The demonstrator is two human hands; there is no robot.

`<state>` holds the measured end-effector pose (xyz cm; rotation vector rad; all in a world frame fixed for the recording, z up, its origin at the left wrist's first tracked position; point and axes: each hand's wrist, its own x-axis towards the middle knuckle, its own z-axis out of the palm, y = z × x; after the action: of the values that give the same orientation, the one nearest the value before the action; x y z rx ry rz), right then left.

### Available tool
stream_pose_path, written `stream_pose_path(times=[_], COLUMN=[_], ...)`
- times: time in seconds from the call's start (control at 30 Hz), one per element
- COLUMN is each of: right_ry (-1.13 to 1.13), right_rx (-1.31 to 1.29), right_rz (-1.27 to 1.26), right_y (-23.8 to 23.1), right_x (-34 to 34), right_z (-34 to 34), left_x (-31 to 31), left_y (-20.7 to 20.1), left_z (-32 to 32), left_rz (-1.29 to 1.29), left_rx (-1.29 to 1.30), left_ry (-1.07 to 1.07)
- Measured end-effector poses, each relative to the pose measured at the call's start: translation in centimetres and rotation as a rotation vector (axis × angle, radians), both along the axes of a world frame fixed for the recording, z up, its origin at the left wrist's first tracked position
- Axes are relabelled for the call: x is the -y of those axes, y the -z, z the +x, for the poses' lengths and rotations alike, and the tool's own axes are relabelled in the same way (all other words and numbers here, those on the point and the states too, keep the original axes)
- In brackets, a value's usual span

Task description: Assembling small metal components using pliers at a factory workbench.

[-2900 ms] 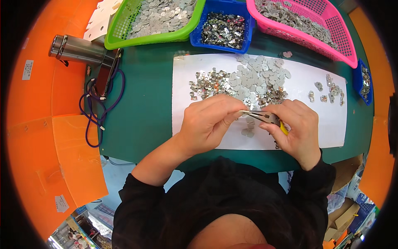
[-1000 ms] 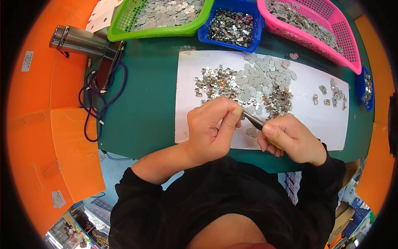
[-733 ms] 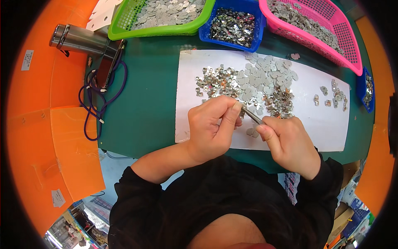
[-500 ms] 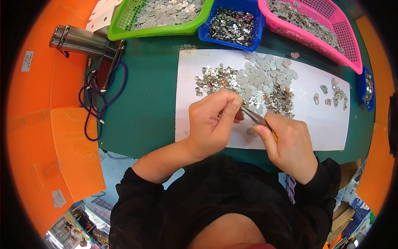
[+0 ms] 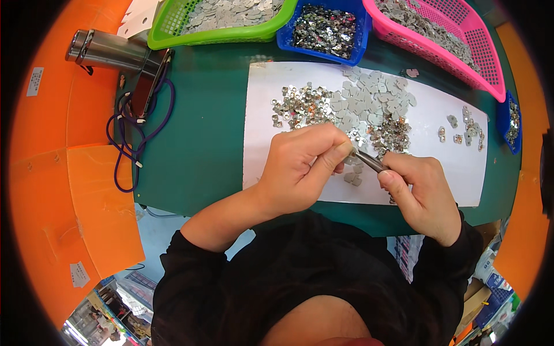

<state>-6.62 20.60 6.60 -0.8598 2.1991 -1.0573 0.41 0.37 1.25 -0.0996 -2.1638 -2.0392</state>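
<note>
Over the table (image 5: pixel 196 138), between the pinching left hand (image 5: pixel 306 167) and right hand (image 5: pixel 421 193) gripping pliers (image 5: pixel 372 162), a piece (image 5: pixel 354 151) is seemingly steadied.

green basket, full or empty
Not empty: many flat grey pieces lie spread inside the green basket. How full, I cannot tell; the picture's top edge cuts it off.

Right-hand grip (image 5: pixel 426 199) closed on pliers (image 5: pixel 370 162); their tips reach a small piece (image 5: pixel 354 151), mostly hidden, pinched in the left-hand grip (image 5: pixel 306 167). White sheet (image 5: pixel 456 176) on green surface (image 5: pixel 190 155) bears flat grey pieces (image 5: pixel 372 98) and shiny metal parts (image 5: pixel 303 105). Green basket (image 5: pixel 213 38), blue bin (image 5: pixel 314 53), pink basket (image 5: pixel 489 85) beyond.
</note>
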Motion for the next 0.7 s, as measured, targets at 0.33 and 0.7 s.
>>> stream_pose_path(times=[0.33,0.7], right_ry=[-0.069,-0.118], right_rx=[0.017,-0.106], right_rz=[0.090,0.122], right_y=[-0.45,-0.04], right_x=[-0.49,-0.13], right_z=[-0.65,-0.53], left_x=[0.76,-0.16], left_y=[0.03,0.08], left_z=[-0.15,0.25], left_rz=[-0.136,-0.080], left_rx=[-0.028,0.021], left_ry=[0.145,0.063])
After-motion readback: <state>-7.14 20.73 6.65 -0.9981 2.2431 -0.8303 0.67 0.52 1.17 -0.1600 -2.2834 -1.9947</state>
